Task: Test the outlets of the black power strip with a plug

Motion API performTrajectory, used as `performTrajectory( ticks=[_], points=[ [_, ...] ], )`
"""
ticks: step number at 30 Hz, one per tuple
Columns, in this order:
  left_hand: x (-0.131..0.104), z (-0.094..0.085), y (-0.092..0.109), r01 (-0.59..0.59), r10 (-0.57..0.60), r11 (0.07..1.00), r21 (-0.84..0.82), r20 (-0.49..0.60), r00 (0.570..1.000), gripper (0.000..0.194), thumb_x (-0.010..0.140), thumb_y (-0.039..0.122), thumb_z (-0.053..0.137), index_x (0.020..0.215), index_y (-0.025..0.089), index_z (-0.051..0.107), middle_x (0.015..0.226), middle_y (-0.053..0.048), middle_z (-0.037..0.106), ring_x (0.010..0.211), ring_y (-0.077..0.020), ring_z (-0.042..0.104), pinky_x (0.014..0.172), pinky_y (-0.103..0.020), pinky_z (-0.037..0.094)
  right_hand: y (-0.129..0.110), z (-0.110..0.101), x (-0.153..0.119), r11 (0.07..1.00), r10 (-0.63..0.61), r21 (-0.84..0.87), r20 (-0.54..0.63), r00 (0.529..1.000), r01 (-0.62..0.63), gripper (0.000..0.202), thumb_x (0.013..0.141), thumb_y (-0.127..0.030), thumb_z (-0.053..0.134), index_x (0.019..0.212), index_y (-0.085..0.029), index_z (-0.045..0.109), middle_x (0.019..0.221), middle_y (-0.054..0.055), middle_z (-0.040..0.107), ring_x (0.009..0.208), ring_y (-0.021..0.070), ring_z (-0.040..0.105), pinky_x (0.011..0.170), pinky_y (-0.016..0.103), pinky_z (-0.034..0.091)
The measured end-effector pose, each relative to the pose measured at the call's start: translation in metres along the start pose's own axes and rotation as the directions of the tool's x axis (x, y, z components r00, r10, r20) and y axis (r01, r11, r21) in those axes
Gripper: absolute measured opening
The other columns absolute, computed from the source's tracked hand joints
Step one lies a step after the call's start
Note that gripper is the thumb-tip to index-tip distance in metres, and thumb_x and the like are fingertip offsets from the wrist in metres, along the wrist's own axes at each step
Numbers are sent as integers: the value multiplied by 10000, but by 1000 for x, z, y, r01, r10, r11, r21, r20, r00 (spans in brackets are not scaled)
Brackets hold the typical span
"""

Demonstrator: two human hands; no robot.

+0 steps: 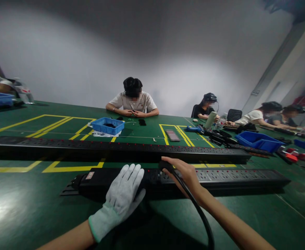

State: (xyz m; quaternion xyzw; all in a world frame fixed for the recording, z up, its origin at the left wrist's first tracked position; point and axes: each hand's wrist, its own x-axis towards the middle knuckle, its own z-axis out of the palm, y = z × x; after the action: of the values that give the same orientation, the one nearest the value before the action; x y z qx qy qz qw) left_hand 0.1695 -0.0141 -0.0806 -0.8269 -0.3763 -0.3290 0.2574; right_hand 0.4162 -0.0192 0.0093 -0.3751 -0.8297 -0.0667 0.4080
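Note:
My left hand, in a white glove with a green cuff, lies flat with fingers stretched on the near black power strip, close to its labelled left end. Bare and closed, my right hand grips a black power plug at the strip's sockets. Whether the pins are fully in a socket is hidden. From the plug a thick black cable curves down past my right wrist to the lower edge. Red dots run along the strip between the sockets.
A longer black power strip lies behind, across the green table. Beyond it are a blue bin and a seated person. At right stand another blue bin, a bottle and loose parts; more people sit there.

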Motion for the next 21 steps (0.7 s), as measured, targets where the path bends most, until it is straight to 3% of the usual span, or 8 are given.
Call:
performTrajectory(
  ticks=[3,6,12,17,21],
  points=[
    [-1,-1,0,-15,15,1000,2,1,1000,588,884,271,553,1423,86,407,1399,-184,501,1306,-336,460,1084,-527,389,6,22,6,999,27,-28,155,988,-23,284,929,-319,615,1210,-283,629,1073,10,741,904,171,727,989,403,510],
    [1,-4,1,-25,24,1000,-7,-26,999,577,876,249,564,1408,78,422,1384,-188,515,1290,-332,477,1072,-515,407,10,37,12,999,45,-30,201,978,-40,253,907,-299,651,1158,-266,656,1042,16,751,883,179,734,991,443,490],
    [2,-1,2,-17,15,1000,-21,-105,994,559,862,238,583,1379,73,451,1331,-195,557,1258,-332,509,1050,-508,429,8,40,28,999,36,-40,247,968,-27,227,888,-315,675,1113,-288,684,1036,15,753,939,179,721,981,400,470],
    [0,1,2,-5,5,1000,-3,-90,996,569,874,249,564,1404,94,426,1355,-186,541,1269,-331,500,1055,-513,425,6,48,20,998,48,-42,233,971,-40,238,901,-272,654,1138,-269,667,1022,30,751,948,180,709,1011,433,427],
    [2,-2,2,-17,17,1000,-20,-46,999,576,872,245,552,1406,78,417,1366,-194,529,1274,-332,494,1053,-520,429,7,55,0,999,41,-14,99,994,-39,300,915,-297,637,1212,-261,608,1053,33,737,979,180,690,1051,457,387]
  ],
)
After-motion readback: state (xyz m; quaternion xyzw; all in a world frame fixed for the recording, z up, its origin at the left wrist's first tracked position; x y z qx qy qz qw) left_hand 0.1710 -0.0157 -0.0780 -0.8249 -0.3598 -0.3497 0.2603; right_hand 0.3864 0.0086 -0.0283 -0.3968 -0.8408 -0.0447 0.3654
